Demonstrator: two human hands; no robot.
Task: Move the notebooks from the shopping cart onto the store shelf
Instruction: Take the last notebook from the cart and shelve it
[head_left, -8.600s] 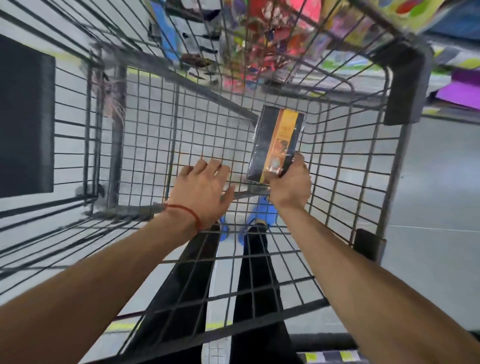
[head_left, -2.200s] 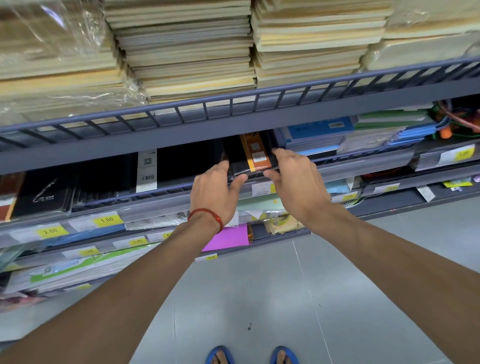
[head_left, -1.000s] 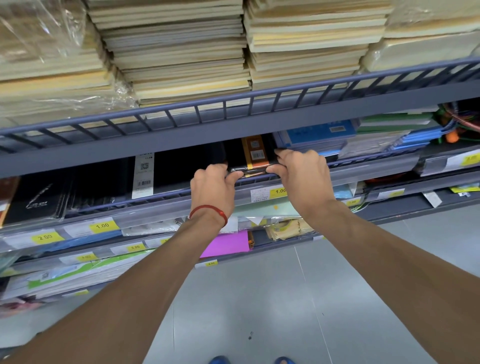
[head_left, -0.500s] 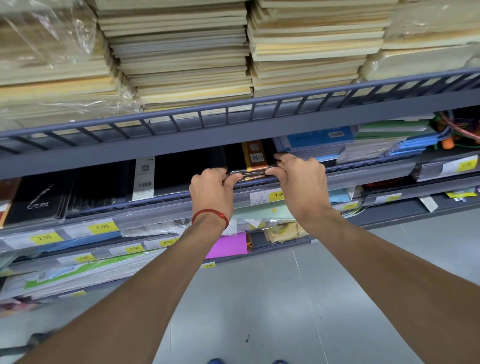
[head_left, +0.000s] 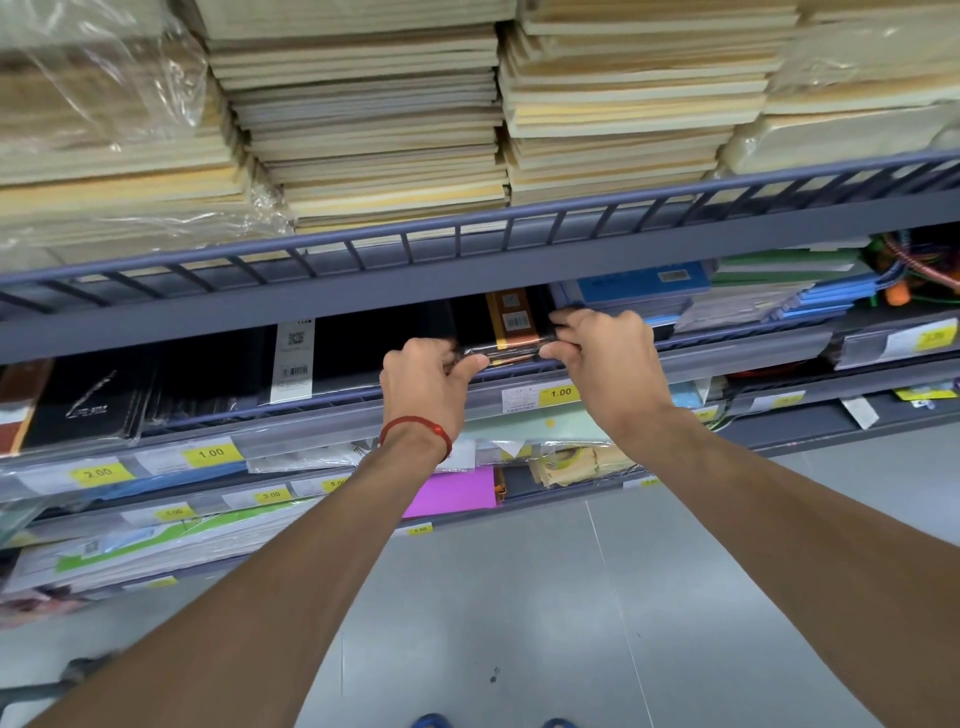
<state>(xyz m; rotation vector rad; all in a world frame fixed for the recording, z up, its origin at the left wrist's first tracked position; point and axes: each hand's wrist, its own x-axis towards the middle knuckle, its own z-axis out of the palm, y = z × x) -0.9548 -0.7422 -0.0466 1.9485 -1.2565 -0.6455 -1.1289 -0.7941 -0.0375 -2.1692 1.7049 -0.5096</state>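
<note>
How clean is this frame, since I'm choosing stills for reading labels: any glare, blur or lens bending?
Head view: the wide lens bows the shelf rail; glare whitens the plastic wrap at upper left and glints on the wrapped notebook; the 1.00 price tag reads sharply, while the far-right tag is smeared.

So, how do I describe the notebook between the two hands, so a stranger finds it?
Find the grey shelf under the cream paper stacks. Below it, above the yellow 1.00 label, the left hand and right hand pinch a black notebook. Only it carries an orange band; all-black notebooks lie left, blue notebooks right.
</note>
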